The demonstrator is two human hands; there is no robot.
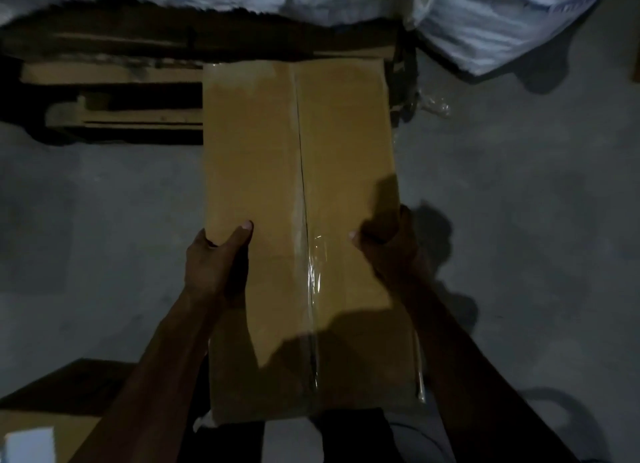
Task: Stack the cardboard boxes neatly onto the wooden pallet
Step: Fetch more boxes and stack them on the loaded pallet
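In the head view, our left hand and right hand grip the long cardboard box by its sides, thumbs curled over its taped top, the other fingers hidden beneath. Beyond our fingers, the box's far end reaches over the wooden pallet on the concrete floor. White sacks lie farther on.

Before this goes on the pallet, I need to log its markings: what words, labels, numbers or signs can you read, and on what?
None can be read.
Cardboard box, gripped by the left hand and right hand: plain top, only clear tape along the seam, no print.
White label on the box at lower left: too dim and blurred to read.
Wooden pallet: no markings visible.
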